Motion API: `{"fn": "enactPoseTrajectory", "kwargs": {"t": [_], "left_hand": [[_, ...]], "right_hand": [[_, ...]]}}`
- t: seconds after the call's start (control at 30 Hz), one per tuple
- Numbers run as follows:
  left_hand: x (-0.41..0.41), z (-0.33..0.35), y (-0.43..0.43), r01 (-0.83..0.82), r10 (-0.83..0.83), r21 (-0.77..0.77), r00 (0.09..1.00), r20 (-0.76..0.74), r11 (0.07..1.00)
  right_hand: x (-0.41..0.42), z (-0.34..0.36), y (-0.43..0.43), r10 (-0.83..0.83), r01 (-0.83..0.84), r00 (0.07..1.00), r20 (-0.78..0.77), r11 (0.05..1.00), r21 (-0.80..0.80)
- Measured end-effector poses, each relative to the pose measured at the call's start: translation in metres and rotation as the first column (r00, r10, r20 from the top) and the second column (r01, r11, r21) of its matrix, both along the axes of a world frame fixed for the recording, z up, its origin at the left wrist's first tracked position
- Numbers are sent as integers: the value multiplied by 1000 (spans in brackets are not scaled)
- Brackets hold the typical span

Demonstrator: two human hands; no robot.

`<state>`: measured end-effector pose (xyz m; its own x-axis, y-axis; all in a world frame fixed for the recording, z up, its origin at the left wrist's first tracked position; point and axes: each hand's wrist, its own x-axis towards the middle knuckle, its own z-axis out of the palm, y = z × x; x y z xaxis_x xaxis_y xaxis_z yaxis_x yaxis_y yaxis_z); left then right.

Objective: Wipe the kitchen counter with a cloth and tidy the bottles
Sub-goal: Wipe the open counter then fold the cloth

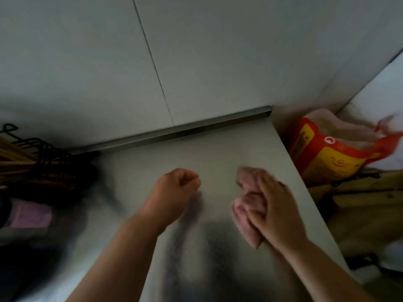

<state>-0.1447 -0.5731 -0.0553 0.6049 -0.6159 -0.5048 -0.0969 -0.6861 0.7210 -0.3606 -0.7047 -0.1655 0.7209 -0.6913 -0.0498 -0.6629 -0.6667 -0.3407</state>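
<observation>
A grey metal counter (pixel 220 149) fills the middle of the view. My right hand (pixel 277 208) presses a crumpled pink cloth (pixel 246 205) flat on the counter near its right edge; the hand is blurred by motion. My left hand (pixel 176 188) rests on the counter to the left of the cloth, curled into a loose fist with nothing in it. No bottle is in view.
A black wire rack (pixel 43 158) with wooden sticks stands at the left, a pink item (pixel 30 216) below it. Beyond the counter's right edge sit a red and yellow bag (pixel 333 153) and a wooden board (pixel 359 192). A pale wall (pixel 196 62) backs the counter.
</observation>
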Motion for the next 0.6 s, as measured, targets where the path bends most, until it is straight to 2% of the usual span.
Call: {"fn": "enactPoseTrajectory", "kwargs": {"t": [0.07,0.13,0.23,0.33,0.4,0.47,0.53,0.6], "left_hand": [[-3,-1,4,-5,5,-3,1000,4,1000],[-3,-2,11,-20,20,-8,1000,16,1000],[0,-1,29,-54,54,1,998,41,999],[5,-1,51,-96,95,11,993,66,995],[8,2,71,-110,106,31,990,98,993],[9,4,93,-132,129,15,986,108,991],[6,3,117,-143,143,-8,986,89,990],[2,1,139,-153,152,-1,986,68,988]], "right_hand": [[-2,-2,-49,-191,189,981,-46,981,-44],[25,-1,-84,-290,286,953,-89,956,-60],[88,0,-78,-291,281,951,-107,954,-101],[137,1,-10,-64,59,997,-29,987,-151],[150,4,56,131,-127,991,19,982,-141],[144,5,120,315,-308,947,68,946,-103],[119,5,172,491,-482,864,109,870,-103],[78,3,187,596,-592,800,66,803,-68]]}}
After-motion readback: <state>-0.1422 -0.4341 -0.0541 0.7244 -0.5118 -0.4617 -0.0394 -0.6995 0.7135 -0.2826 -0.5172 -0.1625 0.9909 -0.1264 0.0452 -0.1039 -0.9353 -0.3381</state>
